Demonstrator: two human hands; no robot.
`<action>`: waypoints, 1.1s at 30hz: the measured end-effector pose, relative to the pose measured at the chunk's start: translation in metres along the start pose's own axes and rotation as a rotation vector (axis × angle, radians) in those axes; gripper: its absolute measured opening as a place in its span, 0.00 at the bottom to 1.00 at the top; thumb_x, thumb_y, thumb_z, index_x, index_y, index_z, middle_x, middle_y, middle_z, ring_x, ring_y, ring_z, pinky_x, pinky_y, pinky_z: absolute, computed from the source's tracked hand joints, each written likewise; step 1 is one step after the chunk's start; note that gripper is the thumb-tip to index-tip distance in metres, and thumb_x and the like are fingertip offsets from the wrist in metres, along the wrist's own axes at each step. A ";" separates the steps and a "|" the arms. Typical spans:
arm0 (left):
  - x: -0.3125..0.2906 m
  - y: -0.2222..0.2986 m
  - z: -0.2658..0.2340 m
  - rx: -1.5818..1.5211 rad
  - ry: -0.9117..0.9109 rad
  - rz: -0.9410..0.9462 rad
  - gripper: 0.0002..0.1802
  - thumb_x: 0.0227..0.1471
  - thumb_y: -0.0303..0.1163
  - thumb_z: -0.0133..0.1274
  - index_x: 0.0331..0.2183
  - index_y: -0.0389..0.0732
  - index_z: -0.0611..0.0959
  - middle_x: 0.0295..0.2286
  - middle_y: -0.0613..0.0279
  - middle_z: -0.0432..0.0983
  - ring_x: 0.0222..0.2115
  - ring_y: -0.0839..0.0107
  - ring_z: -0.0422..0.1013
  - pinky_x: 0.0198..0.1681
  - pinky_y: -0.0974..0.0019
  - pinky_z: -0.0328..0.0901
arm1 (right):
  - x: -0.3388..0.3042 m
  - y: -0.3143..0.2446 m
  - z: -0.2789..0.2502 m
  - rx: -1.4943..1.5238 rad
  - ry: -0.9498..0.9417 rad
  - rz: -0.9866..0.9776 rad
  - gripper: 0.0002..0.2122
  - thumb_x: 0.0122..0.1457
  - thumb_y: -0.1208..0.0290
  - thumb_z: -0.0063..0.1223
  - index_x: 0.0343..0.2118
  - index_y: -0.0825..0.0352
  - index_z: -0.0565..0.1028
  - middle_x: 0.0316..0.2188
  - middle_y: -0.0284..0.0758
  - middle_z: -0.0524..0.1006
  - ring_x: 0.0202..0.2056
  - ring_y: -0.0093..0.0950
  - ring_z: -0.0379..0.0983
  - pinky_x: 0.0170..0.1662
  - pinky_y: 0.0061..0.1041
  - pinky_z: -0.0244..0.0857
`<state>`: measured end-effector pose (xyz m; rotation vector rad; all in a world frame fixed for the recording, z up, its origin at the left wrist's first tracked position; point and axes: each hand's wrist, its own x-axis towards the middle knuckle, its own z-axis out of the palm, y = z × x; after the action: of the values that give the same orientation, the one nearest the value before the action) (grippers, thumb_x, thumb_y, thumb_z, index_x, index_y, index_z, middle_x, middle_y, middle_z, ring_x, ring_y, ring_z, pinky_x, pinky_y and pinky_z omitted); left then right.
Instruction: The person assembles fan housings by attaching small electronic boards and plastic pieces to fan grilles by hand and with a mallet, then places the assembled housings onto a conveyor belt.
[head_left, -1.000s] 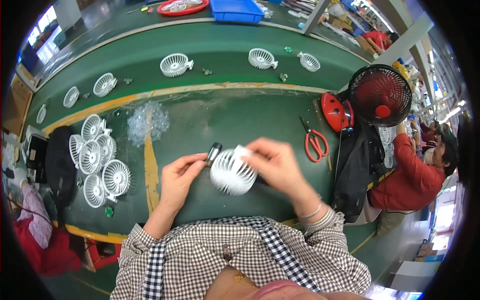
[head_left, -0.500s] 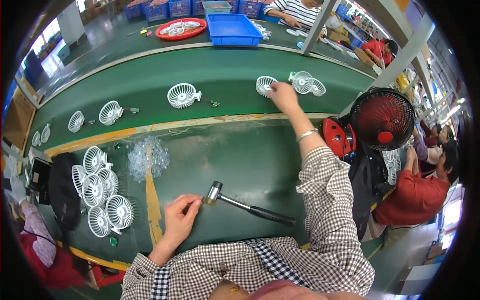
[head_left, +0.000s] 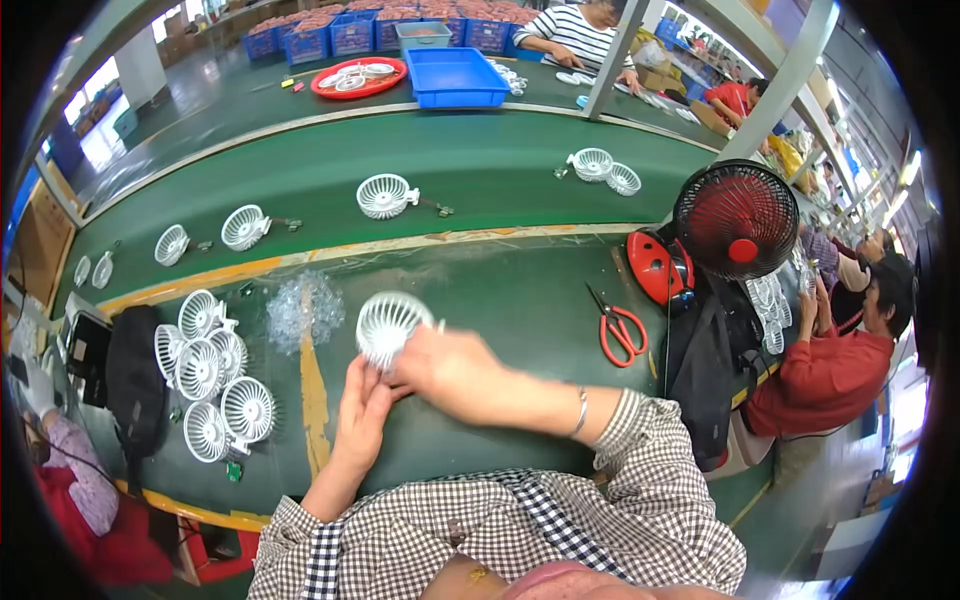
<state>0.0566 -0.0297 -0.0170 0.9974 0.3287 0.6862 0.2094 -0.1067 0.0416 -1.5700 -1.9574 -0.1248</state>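
My right hand (head_left: 455, 375), blurred by motion, grips a white round slatted fan guard (head_left: 388, 322) above the bench in front of me. Just below it my left hand (head_left: 362, 412) has its thumb and fingers together, up against the guard's lower side. What those fingertips hold, if anything, is hidden. Left of my hands lies a pile of small clear plastic pieces (head_left: 303, 312). Farther left, several white fan guards (head_left: 200, 370) are grouped together on the bench. The hammer seen earlier is out of sight, around where my right forearm now crosses.
Beyond the bench, a green conveyor belt (head_left: 480, 150) carries spaced fan guards. Red-handled snips (head_left: 620, 332) lie at the right, before a black and red desk fan (head_left: 740, 220). A blue tray (head_left: 458, 78) and red tray (head_left: 360, 78) stand past the belt. Co-workers sit around.
My right hand has taken a fan guard off the belt and brought it back to my left hand. The snips have come into view. The hammer is now covered.
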 end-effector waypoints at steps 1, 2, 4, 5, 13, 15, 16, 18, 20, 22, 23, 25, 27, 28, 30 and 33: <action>-0.005 0.003 -0.005 0.169 0.072 -0.031 0.21 0.60 0.35 0.45 0.51 0.35 0.67 0.44 0.57 0.71 0.42 0.73 0.69 0.47 0.69 0.65 | -0.009 -0.019 0.005 0.046 -0.185 0.009 0.10 0.46 0.71 0.55 0.34 0.64 0.74 0.30 0.35 0.72 0.36 0.34 0.71 0.31 0.32 0.70; -0.008 0.007 -0.014 0.148 0.068 -0.101 0.19 0.60 0.35 0.44 0.49 0.35 0.68 0.43 0.59 0.71 0.40 0.75 0.70 0.44 0.70 0.66 | -0.015 -0.035 0.009 0.081 -0.165 0.023 0.13 0.46 0.72 0.56 0.37 0.65 0.74 0.33 0.35 0.72 0.38 0.34 0.70 0.33 0.31 0.71; -0.013 0.020 -0.020 0.201 0.148 -0.203 0.14 0.60 0.36 0.44 0.42 0.36 0.74 0.36 0.65 0.74 0.33 0.81 0.69 0.35 0.75 0.66 | -0.022 -0.056 0.004 0.193 -0.157 0.067 0.19 0.45 0.76 0.56 0.44 0.68 0.73 0.37 0.36 0.73 0.41 0.34 0.70 0.39 0.28 0.71; -0.014 0.024 -0.029 0.309 0.103 -0.210 0.14 0.60 0.37 0.44 0.40 0.36 0.76 0.33 0.66 0.74 0.31 0.81 0.69 0.33 0.75 0.65 | -0.023 -0.062 -0.003 0.235 -0.159 0.077 0.17 0.47 0.77 0.53 0.43 0.68 0.72 0.37 0.37 0.73 0.41 0.35 0.70 0.40 0.30 0.70; -0.016 0.025 -0.037 0.690 -0.120 -0.165 0.29 0.49 0.36 0.60 0.49 0.33 0.69 0.41 0.55 0.72 0.27 0.76 0.72 0.32 0.71 0.68 | -0.065 -0.035 0.033 0.195 -0.111 0.130 0.07 0.48 0.76 0.52 0.31 0.64 0.76 0.34 0.37 0.74 0.37 0.37 0.71 0.37 0.34 0.69; -0.022 0.027 -0.024 0.815 -0.131 -0.162 0.34 0.46 0.24 0.61 0.53 0.33 0.65 0.46 0.54 0.68 0.29 0.76 0.73 0.32 0.73 0.70 | -0.057 -0.025 0.024 0.139 -0.097 0.173 0.08 0.45 0.78 0.55 0.31 0.65 0.75 0.30 0.36 0.74 0.37 0.37 0.71 0.36 0.33 0.68; -0.023 0.029 -0.018 0.858 -0.103 -0.136 0.35 0.41 0.23 0.64 0.51 0.33 0.66 0.44 0.54 0.70 0.28 0.76 0.73 0.29 0.74 0.70 | -0.055 -0.020 0.025 0.101 -0.064 0.185 0.07 0.45 0.78 0.56 0.30 0.66 0.75 0.29 0.35 0.74 0.36 0.36 0.71 0.35 0.33 0.68; -0.025 0.017 -0.020 0.899 -0.043 -0.121 0.32 0.42 0.22 0.63 0.49 0.33 0.68 0.43 0.54 0.70 0.27 0.77 0.72 0.28 0.74 0.69 | -0.054 -0.017 0.028 0.069 -0.022 0.245 0.08 0.46 0.78 0.59 0.31 0.66 0.76 0.28 0.36 0.74 0.34 0.35 0.72 0.35 0.32 0.68; -0.027 0.013 -0.019 0.921 -0.046 -0.113 0.28 0.43 0.21 0.60 0.47 0.33 0.69 0.39 0.55 0.73 0.25 0.78 0.72 0.27 0.74 0.69 | -0.051 -0.021 0.026 0.059 -0.052 0.285 0.08 0.46 0.79 0.60 0.32 0.68 0.77 0.29 0.36 0.75 0.34 0.35 0.73 0.36 0.31 0.68; -0.025 0.011 -0.019 0.721 -0.066 -0.235 0.23 0.44 0.20 0.59 0.43 0.33 0.70 0.33 0.57 0.75 0.25 0.78 0.72 0.27 0.75 0.68 | -0.053 -0.021 0.030 0.075 -0.050 0.289 0.09 0.46 0.79 0.60 0.33 0.68 0.77 0.29 0.37 0.75 0.34 0.36 0.72 0.36 0.31 0.68; -0.025 0.009 -0.019 0.724 -0.062 -0.240 0.23 0.44 0.20 0.59 0.43 0.33 0.70 0.33 0.57 0.75 0.25 0.78 0.72 0.27 0.75 0.68 | -0.053 -0.021 0.032 0.084 -0.045 0.294 0.10 0.46 0.79 0.60 0.34 0.68 0.77 0.29 0.37 0.75 0.34 0.36 0.72 0.36 0.31 0.68; -0.026 0.006 -0.020 0.737 -0.104 -0.246 0.16 0.46 0.21 0.57 0.39 0.33 0.72 0.27 0.58 0.77 0.25 0.77 0.72 0.28 0.73 0.68 | -0.051 -0.030 0.026 0.153 -0.075 0.373 0.10 0.47 0.77 0.58 0.35 0.68 0.76 0.30 0.36 0.75 0.35 0.37 0.72 0.36 0.32 0.68; -0.027 0.009 -0.018 0.764 -0.086 -0.215 0.13 0.48 0.23 0.55 0.38 0.33 0.72 0.23 0.58 0.76 0.23 0.73 0.73 0.26 0.70 0.67 | -0.047 -0.036 0.023 0.221 -0.107 0.453 0.09 0.49 0.75 0.57 0.35 0.67 0.76 0.32 0.36 0.75 0.36 0.37 0.72 0.37 0.33 0.68; -0.027 0.010 -0.015 0.787 -0.078 -0.181 0.11 0.49 0.24 0.54 0.36 0.33 0.73 0.19 0.58 0.76 0.20 0.69 0.74 0.24 0.66 0.67 | -0.045 -0.037 0.024 0.250 -0.084 0.485 0.09 0.50 0.75 0.56 0.36 0.68 0.76 0.31 0.38 0.76 0.35 0.39 0.73 0.35 0.33 0.68; -0.029 0.014 -0.009 0.874 -0.082 -0.152 0.11 0.49 0.25 0.55 0.35 0.34 0.74 0.18 0.58 0.76 0.19 0.70 0.74 0.23 0.67 0.66 | -0.043 -0.034 0.028 0.282 -0.059 0.524 0.09 0.52 0.74 0.55 0.37 0.69 0.76 0.30 0.41 0.77 0.33 0.40 0.75 0.34 0.33 0.68; -0.029 0.011 -0.006 1.151 -0.093 0.080 0.09 0.47 0.26 0.57 0.32 0.36 0.75 0.16 0.56 0.75 0.17 0.67 0.73 0.21 0.65 0.65 | -0.042 -0.022 0.039 0.421 0.111 0.637 0.07 0.55 0.76 0.52 0.34 0.71 0.76 0.21 0.46 0.76 0.23 0.39 0.76 0.28 0.29 0.68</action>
<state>0.0277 -0.0412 -0.0121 2.1337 0.6275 0.4895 0.1782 -0.1313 -0.0052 -1.7564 -1.2165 0.4233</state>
